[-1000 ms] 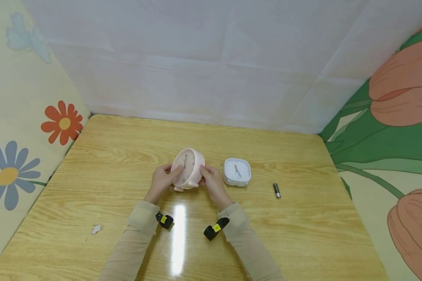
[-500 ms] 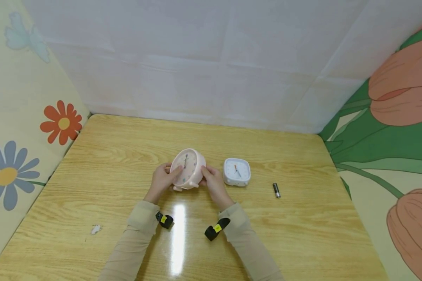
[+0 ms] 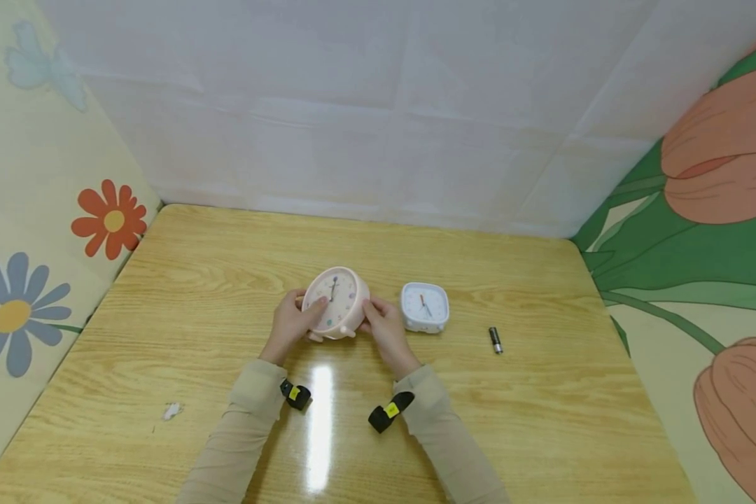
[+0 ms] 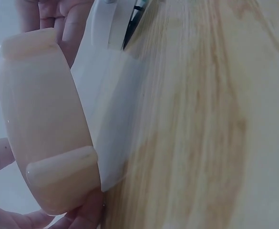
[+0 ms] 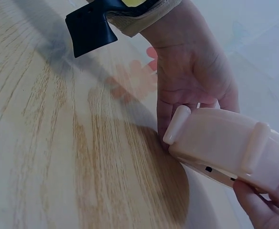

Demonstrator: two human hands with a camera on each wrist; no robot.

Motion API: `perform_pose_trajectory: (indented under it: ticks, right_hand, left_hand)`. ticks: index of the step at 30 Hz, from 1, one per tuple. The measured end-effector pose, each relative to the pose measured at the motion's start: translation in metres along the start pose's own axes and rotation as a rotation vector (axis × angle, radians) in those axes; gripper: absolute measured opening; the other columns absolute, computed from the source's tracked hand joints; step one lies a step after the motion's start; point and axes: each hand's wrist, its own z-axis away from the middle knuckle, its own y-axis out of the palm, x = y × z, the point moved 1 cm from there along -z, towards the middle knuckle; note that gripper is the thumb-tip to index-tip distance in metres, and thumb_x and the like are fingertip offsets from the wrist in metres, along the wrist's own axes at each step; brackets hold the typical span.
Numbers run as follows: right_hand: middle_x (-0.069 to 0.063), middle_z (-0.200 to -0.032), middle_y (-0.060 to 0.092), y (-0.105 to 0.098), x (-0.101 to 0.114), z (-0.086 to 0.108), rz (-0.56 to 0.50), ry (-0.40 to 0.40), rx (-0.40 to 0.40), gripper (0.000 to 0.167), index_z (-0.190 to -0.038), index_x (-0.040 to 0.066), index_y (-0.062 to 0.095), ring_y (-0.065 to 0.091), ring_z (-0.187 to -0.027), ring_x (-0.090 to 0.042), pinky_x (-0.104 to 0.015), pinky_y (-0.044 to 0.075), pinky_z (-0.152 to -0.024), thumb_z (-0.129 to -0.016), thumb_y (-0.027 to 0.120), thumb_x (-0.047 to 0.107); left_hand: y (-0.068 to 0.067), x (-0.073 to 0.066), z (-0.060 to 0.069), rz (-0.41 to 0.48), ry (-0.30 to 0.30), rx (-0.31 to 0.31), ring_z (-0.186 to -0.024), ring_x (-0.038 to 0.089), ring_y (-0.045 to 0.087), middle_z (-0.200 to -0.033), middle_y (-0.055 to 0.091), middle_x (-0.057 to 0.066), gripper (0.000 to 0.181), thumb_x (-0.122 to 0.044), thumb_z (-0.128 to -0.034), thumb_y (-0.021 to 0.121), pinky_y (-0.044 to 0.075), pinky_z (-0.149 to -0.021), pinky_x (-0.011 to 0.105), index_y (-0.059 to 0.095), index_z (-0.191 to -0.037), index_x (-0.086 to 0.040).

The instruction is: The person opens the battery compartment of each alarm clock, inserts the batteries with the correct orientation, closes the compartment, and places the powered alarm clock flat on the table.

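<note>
A round pale pink alarm clock [image 3: 343, 297] is held off the table between both hands, its face tilted up and its two stubby feet toward the person. My left hand [image 3: 286, 324] grips its left side, thumb over the face. At the right rim, my right hand [image 3: 387, 334] pinches the casing with thumb and fingers. In the left wrist view the underside of the pink clock [image 4: 48, 114] shows with both feet. The right wrist view shows the same underside [image 5: 220, 133] and small dark openings on the back. The fingers behind the clock are partly hidden.
Right of the hands, a small white square clock [image 3: 425, 308] sits on the wooden table [image 3: 542, 420]. Farther right lies a black battery [image 3: 495, 340] with a silver end. A small white patch [image 3: 172, 411] marks the table at left. Fabric walls border the back and sides.
The pink clock has turned slightly, so its face points more toward the head camera. Both hands keep their grip on it. The white clock and battery stay in place.
</note>
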Motion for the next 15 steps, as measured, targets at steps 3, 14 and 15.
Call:
perform_pose_trajectory:
  ticks: [3, 14, 15]
  right_hand:
    - [-0.021, -0.101, 0.06, -0.0005, -0.001, 0.0003, 0.0, -0.006, -0.006, 0.033, -0.122, -0.013, 0.048, 0.058, -0.074, -0.01, -0.022, 0.05, -0.065, -0.096, 0.043, 0.007]
    - [-0.014, -0.092, 0.06, -0.0032, -0.0023, -0.0008, 0.033, 0.029, -0.014, 0.033, -0.123, -0.011, 0.048, 0.056, -0.071, -0.008, -0.024, 0.05, -0.066, -0.096, 0.042, 0.008]
    - [-0.014, -0.092, 0.06, -0.0033, -0.0026, -0.001, 0.035, 0.031, -0.013, 0.033, -0.123, -0.011, 0.048, 0.057, -0.071, -0.009, -0.024, 0.05, -0.067, -0.096, 0.042, 0.008]
  left_hand:
    - [-0.0004, 0.0006, 0.0002, -0.002, -0.005, 0.009, -0.058, 0.017, 0.058, -0.1, 0.055, 0.024, 0.055, -0.028, -0.0852, 0.063, 0.052, -0.048, 0.032, 0.042, -0.124, 0.004]
    - [-0.0027, -0.001, 0.0016, -0.062, 0.01, 0.002, -0.068, 0.02, 0.057, -0.103, 0.053, 0.023, 0.054, -0.025, -0.086, 0.061, 0.052, -0.051, 0.03, 0.041, -0.127, 0.003]
    - [-0.003, -0.0015, 0.0019, -0.075, 0.015, -0.001, -0.07, 0.021, 0.057, -0.103, 0.054, 0.023, 0.053, -0.025, -0.086, 0.061, 0.052, -0.053, 0.029, 0.041, -0.127, 0.003]
